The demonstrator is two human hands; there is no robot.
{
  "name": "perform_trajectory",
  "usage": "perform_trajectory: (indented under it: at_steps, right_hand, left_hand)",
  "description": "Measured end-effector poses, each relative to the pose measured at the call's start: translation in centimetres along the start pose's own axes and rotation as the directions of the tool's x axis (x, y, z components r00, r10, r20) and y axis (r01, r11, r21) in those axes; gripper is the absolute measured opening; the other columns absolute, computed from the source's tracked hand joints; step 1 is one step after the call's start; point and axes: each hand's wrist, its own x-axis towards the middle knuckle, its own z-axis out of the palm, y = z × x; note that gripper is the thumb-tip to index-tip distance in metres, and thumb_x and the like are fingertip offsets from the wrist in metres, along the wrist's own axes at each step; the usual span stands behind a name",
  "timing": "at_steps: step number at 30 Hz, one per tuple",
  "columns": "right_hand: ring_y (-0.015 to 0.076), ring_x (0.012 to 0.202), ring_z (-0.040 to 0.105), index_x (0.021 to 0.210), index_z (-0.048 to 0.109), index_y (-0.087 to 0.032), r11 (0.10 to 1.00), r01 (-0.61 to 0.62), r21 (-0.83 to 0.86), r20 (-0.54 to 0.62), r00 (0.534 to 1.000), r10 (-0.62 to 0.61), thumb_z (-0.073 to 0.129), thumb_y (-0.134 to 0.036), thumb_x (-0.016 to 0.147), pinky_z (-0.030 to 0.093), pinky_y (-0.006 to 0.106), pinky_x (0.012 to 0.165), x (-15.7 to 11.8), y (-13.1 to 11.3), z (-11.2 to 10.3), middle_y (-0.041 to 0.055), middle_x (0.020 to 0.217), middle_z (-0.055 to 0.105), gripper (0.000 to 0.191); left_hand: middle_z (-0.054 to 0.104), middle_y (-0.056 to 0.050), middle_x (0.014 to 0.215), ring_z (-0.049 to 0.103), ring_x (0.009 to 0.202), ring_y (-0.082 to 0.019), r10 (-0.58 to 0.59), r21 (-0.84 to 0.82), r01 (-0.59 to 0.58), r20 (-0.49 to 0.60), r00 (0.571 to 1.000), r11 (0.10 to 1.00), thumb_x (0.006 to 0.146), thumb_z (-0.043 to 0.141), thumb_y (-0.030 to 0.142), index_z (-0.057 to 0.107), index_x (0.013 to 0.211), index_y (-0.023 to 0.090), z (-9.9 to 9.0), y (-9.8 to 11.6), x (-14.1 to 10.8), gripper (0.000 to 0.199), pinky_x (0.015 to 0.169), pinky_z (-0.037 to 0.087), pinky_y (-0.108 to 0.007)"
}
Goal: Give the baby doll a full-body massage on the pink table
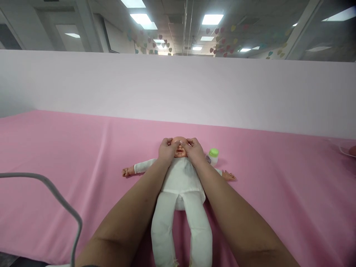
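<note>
A baby doll [182, 178] with a white cloth body lies on its back on a pink sheet [83, 148], arms spread and legs toward me. My left hand [167, 149] and my right hand [194, 149] are wrapped round the two sides of its head. Both thumbs rest on the upper face and meet near the middle, covering the eyes. The doll's mouth shows between my hands. Beside my right wrist stands a small clear bottle [211, 158] with a green cap, partly hidden by my arm.
A grey cable [65, 204] curves through the lower left. Behind the pink surface rises a low white wall [178, 89], with glass above it. At the far right edge sits a clear dish [346, 151] holding something reddish.
</note>
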Motion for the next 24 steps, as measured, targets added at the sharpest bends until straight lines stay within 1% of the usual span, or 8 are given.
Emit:
perform_trajectory:
  at_steps: [3, 5, 8, 11, 14, 17, 20, 24]
  right_hand:
    - [0.0262, 0.105, 0.068, 0.098, 0.069, -0.028, 0.994, -0.017, 0.109, -0.006, 1.0, 0.018, 0.077, -0.057, 0.079, 0.051, 0.044, 0.1, 0.3, 0.4, 0.1, 0.0024, 0.106, 0.075, 0.037]
    - [0.0253, 0.106, 0.069, 0.099, 0.069, -0.028, 0.977, -0.046, 0.207, 0.009, 0.999, 0.045, 0.073, -0.054, 0.081, 0.052, 0.044, 0.101, 0.4, 0.9, 0.2, 0.0016, 0.106, 0.075, 0.033]
    - [0.0242, 0.11, 0.07, 0.106, 0.069, -0.028, 0.957, -0.082, 0.277, 0.048, 0.996, 0.071, 0.069, -0.05, 0.081, 0.053, 0.044, 0.101, 0.6, 1.6, 0.3, 0.0008, 0.114, 0.075, 0.034]
    - [0.0242, 0.113, 0.07, 0.111, 0.069, -0.029, 0.941, -0.106, 0.322, 0.08, 0.993, 0.085, 0.068, -0.049, 0.079, 0.054, 0.045, 0.101, 0.6, 1.8, 0.4, 0.0011, 0.118, 0.076, 0.038]
    - [0.0238, 0.113, 0.07, 0.112, 0.069, -0.028, 0.932, -0.105, 0.346, 0.092, 0.993, 0.078, 0.071, -0.047, 0.078, 0.054, 0.044, 0.102, 0.4, 1.5, 0.4, 0.0012, 0.117, 0.075, 0.039]
    - [0.0238, 0.114, 0.069, 0.113, 0.068, -0.027, 0.935, -0.085, 0.343, 0.108, 0.993, 0.051, 0.078, -0.049, 0.076, 0.053, 0.043, 0.103, 0.2, 1.1, 0.3, 0.002, 0.117, 0.074, 0.044]
    - [0.025, 0.114, 0.069, 0.114, 0.067, -0.027, 0.948, -0.088, 0.306, 0.126, 0.991, 0.051, 0.086, -0.049, 0.07, 0.055, 0.043, 0.1, 0.0, 0.6, 0.2, 0.003, 0.12, 0.072, 0.053]
    - [0.0262, 0.111, 0.07, 0.112, 0.064, -0.027, 0.956, -0.11, 0.27, 0.126, 0.989, 0.078, 0.089, -0.05, 0.066, 0.058, 0.043, 0.095, 0.0, 0.4, 0.2, 0.0029, 0.117, 0.071, 0.057]
  left_hand:
    - [0.077, -0.01, 0.113, 0.072, 0.106, -0.026, 0.026, -0.045, -0.026, -0.002, 1.0, 0.999, 0.081, 0.077, 0.04, 0.072, 0.106, 0.021, 0.1, -0.2, 0.2, 0.032, 0.097, 0.055, -0.039]
    - [0.078, -0.009, 0.11, 0.072, 0.107, -0.025, 0.009, -0.112, -0.008, 0.004, 1.0, 0.994, 0.081, 0.075, 0.037, 0.074, 0.102, 0.021, 0.0, -0.4, 0.6, 0.026, 0.1, 0.054, -0.039]
    - [0.079, -0.008, 0.109, 0.072, 0.11, -0.025, -0.046, -0.199, 0.047, 0.011, 0.999, 0.979, 0.079, 0.073, 0.031, 0.076, 0.102, 0.021, -0.3, -0.8, 1.1, 0.025, 0.104, 0.053, -0.041]
    - [0.079, -0.009, 0.11, 0.072, 0.111, -0.025, -0.068, -0.224, 0.068, 0.008, 0.998, 0.972, 0.078, 0.072, 0.029, 0.076, 0.103, 0.021, -0.5, -0.9, 1.2, 0.027, 0.105, 0.053, -0.043]
    - [0.078, -0.01, 0.113, 0.072, 0.11, -0.026, -0.06, -0.224, 0.063, 0.019, 0.998, 0.972, 0.078, 0.072, 0.03, 0.074, 0.105, 0.021, -0.4, -0.7, 0.9, 0.028, 0.102, 0.055, -0.043]
    - [0.075, -0.011, 0.118, 0.072, 0.11, -0.027, -0.04, -0.179, 0.041, 0.007, 0.999, 0.983, 0.075, 0.078, 0.03, 0.071, 0.11, 0.02, -0.1, -0.3, 0.4, 0.037, 0.099, 0.056, -0.042]
    - [0.074, -0.011, 0.12, 0.072, 0.109, -0.028, -0.035, -0.133, 0.038, 0.02, 0.999, 0.99, 0.071, 0.083, 0.027, 0.069, 0.117, 0.022, -0.1, 0.1, 0.1, 0.048, 0.096, 0.057, -0.04]
    - [0.074, -0.011, 0.121, 0.073, 0.108, -0.029, -0.04, -0.124, 0.044, 0.036, 0.999, 0.991, 0.069, 0.085, 0.027, 0.072, 0.116, 0.022, -0.1, 0.5, -0.1, 0.049, 0.094, 0.058, -0.04]
